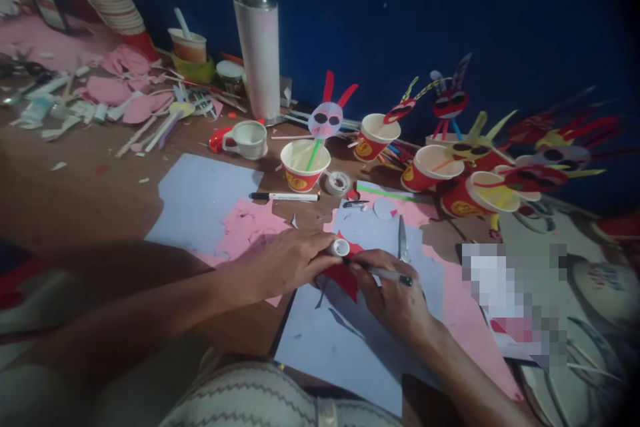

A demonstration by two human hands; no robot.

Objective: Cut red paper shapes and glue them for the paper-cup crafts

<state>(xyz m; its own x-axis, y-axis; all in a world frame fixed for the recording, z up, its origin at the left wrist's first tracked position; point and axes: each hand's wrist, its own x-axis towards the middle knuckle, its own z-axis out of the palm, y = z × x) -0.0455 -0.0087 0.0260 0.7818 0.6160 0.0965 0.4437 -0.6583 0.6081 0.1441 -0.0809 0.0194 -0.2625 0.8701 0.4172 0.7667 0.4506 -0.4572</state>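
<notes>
My left hand (pixel 285 260) pinches a small white round cap (pixel 341 247), standing on red paper (pixel 343 282). In my right hand (pixel 397 290) is a pen (pixel 390 273) with a pale barrel and a dark end. Its tip is beside the cap, partly hidden by my fingers. Beneath both hands lie light blue-grey sheets (pixel 350 353) with dark scraps on them. Scissors (pixel 403 239) rest just beyond my right hand. Farther off are a black-and-white marker (pixel 285 197) and a roll of white tape (pixel 338 183).
Red paper cups (pixel 306 167) holding paper faces on straws line the back, by a tall flask (pixel 257 53). Scraps and sticks (pixel 150 127) litter the left, with stacked cups (pixel 107 3) behind. A white mug (pixel 246 140) stands mid-table. Pink paper (pixel 465 320) lies to the right.
</notes>
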